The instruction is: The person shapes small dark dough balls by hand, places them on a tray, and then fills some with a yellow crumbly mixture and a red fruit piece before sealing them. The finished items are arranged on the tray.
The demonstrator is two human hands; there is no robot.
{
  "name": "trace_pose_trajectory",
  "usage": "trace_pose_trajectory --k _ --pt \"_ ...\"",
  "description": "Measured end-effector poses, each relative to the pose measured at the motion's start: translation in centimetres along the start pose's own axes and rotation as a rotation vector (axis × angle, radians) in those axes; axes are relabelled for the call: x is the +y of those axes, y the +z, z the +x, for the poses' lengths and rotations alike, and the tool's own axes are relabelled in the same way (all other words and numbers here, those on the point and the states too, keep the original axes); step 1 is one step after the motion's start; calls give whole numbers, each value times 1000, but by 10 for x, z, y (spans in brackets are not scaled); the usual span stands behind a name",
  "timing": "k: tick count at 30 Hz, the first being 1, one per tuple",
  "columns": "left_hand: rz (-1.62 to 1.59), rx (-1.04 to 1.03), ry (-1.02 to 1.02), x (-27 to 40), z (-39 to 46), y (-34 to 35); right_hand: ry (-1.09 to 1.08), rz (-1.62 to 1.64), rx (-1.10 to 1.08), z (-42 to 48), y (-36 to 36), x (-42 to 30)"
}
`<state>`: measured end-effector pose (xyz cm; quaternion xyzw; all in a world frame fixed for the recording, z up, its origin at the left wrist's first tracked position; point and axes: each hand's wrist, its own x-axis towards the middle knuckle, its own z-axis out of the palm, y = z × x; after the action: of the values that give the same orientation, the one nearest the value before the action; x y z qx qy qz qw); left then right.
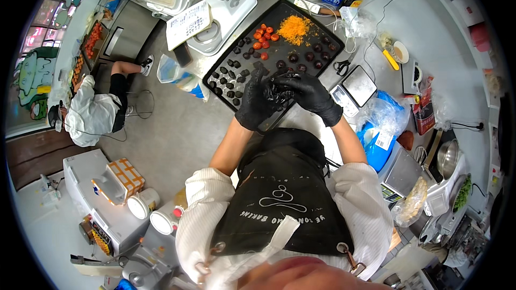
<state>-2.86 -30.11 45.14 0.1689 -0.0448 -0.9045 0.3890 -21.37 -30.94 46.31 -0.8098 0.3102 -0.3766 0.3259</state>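
Observation:
My left hand point(254, 98) and my right hand point(313, 92), both in black gloves, meet over the near edge of a black baking tray point(258, 10). Their fingers are cupped together, and whatever lies between them is hidden by the shiny dark gloves. To the left on the tray sit rows of small black balls point(229, 85). Dark reddish-brown balls point(309, 56) cover the right side, just beyond my right hand. Farther up are several glossy red-orange balls point(265, 43) beside a heap of orange shreds point(294, 29).
Black-handled scissors point(342, 67) and a small digital scale point(359, 84) lie right of the tray. A white mixer-like machine point(229, 12), an open notebook point(188, 24) and a phone point(182, 54) stand to the left. Across the floor, another person point(94, 110) sits at a counter.

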Motion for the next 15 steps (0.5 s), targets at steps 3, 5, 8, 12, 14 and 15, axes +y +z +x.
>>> trace_pose_trajectory --k 3,5,8,12,14,15 --pt "-129 -76 -6 -3 1 2 49 -13 4 -4 -2 4" --pt "-3 -78 126 -8 4 5 106 -43 12 -1 4 8" --pt "182 2 317 -10 7 13 -154 -319 18 10 21 -7" --pt "-284 -376 136 -4 31 -43 94 -309 141 23 23 -9" --pt "205 -221 436 -34 36 -43 111 -392 82 21 38 -7" --pt "449 -139 526 -48 37 -52 106 -429 51 24 45 -9"
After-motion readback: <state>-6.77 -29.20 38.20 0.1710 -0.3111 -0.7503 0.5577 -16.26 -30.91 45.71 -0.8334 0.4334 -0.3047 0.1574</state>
